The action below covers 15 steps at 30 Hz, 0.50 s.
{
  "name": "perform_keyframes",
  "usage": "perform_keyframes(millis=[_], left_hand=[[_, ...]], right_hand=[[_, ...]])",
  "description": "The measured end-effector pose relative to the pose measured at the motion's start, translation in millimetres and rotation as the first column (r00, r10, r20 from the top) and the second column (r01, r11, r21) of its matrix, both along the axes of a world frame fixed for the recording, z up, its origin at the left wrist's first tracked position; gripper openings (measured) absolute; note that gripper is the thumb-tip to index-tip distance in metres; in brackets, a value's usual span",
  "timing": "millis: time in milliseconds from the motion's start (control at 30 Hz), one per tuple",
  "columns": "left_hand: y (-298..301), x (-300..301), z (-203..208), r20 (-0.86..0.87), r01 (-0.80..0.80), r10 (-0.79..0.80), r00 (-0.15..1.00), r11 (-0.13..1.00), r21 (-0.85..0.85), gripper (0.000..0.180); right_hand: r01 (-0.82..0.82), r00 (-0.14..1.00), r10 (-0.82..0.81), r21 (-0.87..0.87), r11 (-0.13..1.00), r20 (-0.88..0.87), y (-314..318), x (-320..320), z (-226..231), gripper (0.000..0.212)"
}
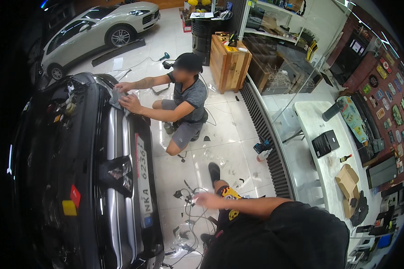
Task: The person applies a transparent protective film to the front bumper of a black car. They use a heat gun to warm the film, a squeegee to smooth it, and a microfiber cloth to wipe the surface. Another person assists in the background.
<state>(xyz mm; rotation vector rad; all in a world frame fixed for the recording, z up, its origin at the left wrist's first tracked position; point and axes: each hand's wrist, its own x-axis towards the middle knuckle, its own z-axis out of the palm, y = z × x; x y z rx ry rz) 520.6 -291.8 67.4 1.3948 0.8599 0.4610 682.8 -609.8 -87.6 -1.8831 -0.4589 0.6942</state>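
My right hand point(207, 200) reaches out from a black sleeve in front of the dark car's front end. It is blurred, and something small and pale shows at its fingertips; whether it grips this I cannot tell. My left hand is out of view. The dark car point(29, 179) stands at the left, with silver grille bars point(114, 224) and a licence plate point(141, 179) facing me. A red card point(75, 195) and a yellow card point(69, 207) lie on its front. Beyond my hand, a crouching co-worker point(188, 96) presses a grey cloth point(116, 98) to the car's far front corner with both hands.
Loose cables point(191, 219) and dark scraps litter the tiles beside my feet. A spray bottle point(264, 155) and a blue power tool point(261, 146) stand by the dark slatted edge point(274, 148). A white table point(316, 134), wooden cabinet point(229, 62) and light-coloured car point(94, 31) are farther off.
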Motion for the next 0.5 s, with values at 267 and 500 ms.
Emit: perform_keyframes(millis=[267,500], left_hand=[[-105.3,273.5,-57.2,-0.158,0.052,-0.040,0.987,0.996,0.073,0.023],[-198.6,542.0,-148.0,-0.399,0.075,0.029,0.917,0.967,0.243,0.025]], right_hand=[[0.828,0.557,-0.713,-0.219,0.516,0.425,-310.0,465.5,-137.0,0.022],[0.831,0.506,-0.333,-0.348,0.433,0.796,-382.3,902.3,-117.4,0.025]])
